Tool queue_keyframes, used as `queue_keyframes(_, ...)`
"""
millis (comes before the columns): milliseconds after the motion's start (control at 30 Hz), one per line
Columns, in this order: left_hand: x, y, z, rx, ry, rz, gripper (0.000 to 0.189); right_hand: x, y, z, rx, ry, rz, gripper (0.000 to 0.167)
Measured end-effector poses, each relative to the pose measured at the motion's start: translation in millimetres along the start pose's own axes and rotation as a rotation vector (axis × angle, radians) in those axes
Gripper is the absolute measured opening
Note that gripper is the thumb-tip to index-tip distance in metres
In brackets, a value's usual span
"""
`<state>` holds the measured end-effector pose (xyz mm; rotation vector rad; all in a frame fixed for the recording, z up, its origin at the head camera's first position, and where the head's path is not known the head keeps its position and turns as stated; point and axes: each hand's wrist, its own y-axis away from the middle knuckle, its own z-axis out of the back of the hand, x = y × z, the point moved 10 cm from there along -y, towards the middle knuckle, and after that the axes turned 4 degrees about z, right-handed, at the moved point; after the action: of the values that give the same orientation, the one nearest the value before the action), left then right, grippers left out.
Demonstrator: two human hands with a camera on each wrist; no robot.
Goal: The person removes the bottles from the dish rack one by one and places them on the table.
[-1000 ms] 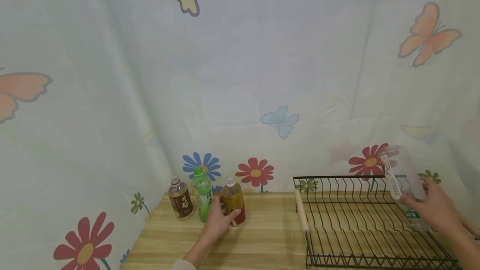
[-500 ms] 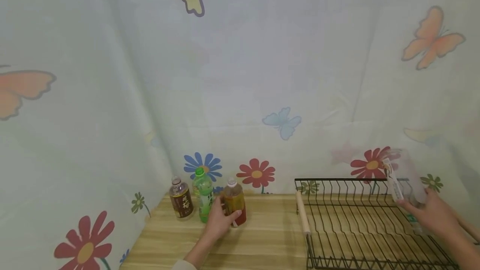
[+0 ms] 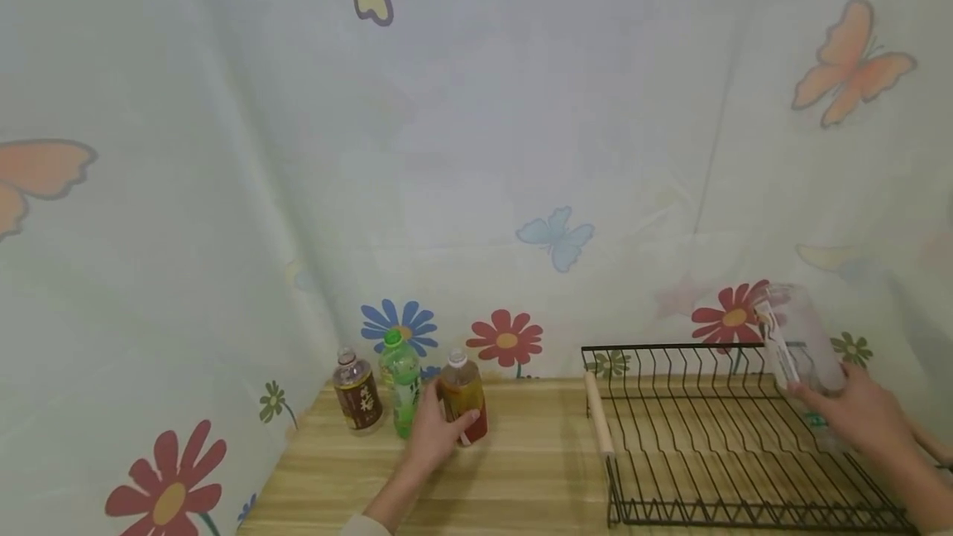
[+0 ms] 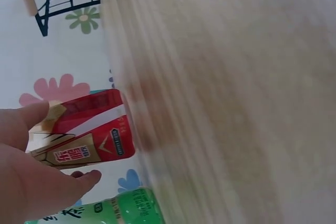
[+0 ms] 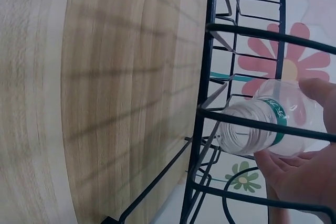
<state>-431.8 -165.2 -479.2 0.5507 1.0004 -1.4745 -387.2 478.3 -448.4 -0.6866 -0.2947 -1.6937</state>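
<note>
My left hand (image 3: 435, 435) is round a bottle of amber-red drink (image 3: 463, 399) with a white cap, upright on the table; in the left wrist view its red label (image 4: 100, 124) faces the camera. Just left of it stand a green bottle (image 3: 403, 383) and a dark-labelled bottle (image 3: 359, 395). Over at the wire rack (image 3: 688, 347), my right hand (image 3: 867, 408) grips a clear bottle (image 3: 807, 337), neck down and tilted. The right wrist view shows its open, threaded neck (image 5: 239, 132) and green band among the rack's wires.
Black wires form the rack, which has a pale wooden handle (image 3: 599, 416) on its left side. The wood-grain table (image 3: 532, 470) meets a printed curtain (image 3: 462, 147) with flowers and butterflies at the back and left.
The view shifts slightly with the head. Both hands keep their holds and stay nearly in place.
</note>
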Motion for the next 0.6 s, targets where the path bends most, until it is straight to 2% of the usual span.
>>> queue_keyframes(233, -16.7, 0.9, 10.7, -0.028, -0.116, -0.031, 0.096, 15.8, 5.1, 9.2, -0.076, -0.001, 0.048, 0.092)
queue_keyframes(400, -27.6, 3.1, 14.0, -0.004, -0.137, -0.022, 0.102, 26.4, 7.1, 18.0, -0.137, 0.019, 0.117, 0.089)
queue_keyframes(600, -44.6, 7.3, 18.5, 0.021, -0.159, -0.038, 0.104, 42.8, 14.5, 23.4, -0.157, 0.023, 0.190, 0.091)
